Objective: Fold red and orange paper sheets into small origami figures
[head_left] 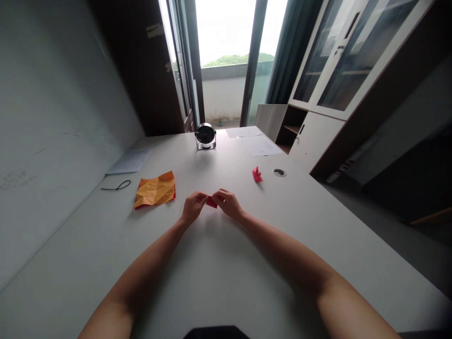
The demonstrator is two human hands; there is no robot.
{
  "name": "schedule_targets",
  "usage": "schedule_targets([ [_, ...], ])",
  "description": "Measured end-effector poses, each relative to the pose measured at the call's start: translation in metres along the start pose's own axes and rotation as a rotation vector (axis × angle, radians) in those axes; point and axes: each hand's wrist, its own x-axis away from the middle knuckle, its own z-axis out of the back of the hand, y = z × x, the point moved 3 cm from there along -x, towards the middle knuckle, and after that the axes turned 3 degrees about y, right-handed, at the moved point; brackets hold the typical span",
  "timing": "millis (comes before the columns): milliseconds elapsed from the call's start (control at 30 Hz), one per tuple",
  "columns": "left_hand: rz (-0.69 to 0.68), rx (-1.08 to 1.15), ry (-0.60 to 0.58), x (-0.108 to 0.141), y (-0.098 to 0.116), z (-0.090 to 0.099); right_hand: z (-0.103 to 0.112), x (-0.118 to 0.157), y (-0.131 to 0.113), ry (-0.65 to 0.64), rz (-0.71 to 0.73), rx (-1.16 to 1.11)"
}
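A small folded piece of red paper (211, 203) is held between my two hands near the middle of the white table (212, 263). My left hand (193, 206) pinches its left side, and my right hand (227, 202) grips its upper right part. The fingers partly cover the paper, so its full shape is hidden. To the left lies a creased sheet (155, 189), orange on top with red showing at its edges. A folded red paper figure (257, 174) rests on the table to the right, beyond my right hand.
A small round black fan (205, 136) stands at the table's far side. White papers (259, 143) lie at the back right, more sheets (129, 161) at the back left. A black cable tie (118, 186) is left of the orange sheet. A round cable hole (279, 173) is at right.
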Motion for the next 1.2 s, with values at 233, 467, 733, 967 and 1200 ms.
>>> schedule_targets([
  [233, 0.039, 0.001, -0.005, -0.004, -0.021, 0.002, 0.001, -0.003, 0.009, 0.065, -0.037, -0.056],
  [467, 0.135, 0.129, 0.150, -0.012, -0.043, 0.012, 0.002, -0.006, 0.029, 0.139, -0.165, -0.115],
  [733, 0.155, 0.231, 0.256, -0.016, -0.053, 0.016, 0.001, -0.003, 0.032, 0.040, -0.245, 0.037],
  [967, -0.001, -0.035, 0.188, -0.011, -0.038, 0.015, -0.003, 0.001, 0.016, -0.069, -0.094, 0.365],
  [1200, -0.043, -0.095, 0.097, -0.005, -0.022, 0.008, -0.002, 0.001, 0.011, -0.091, 0.001, 0.440],
])
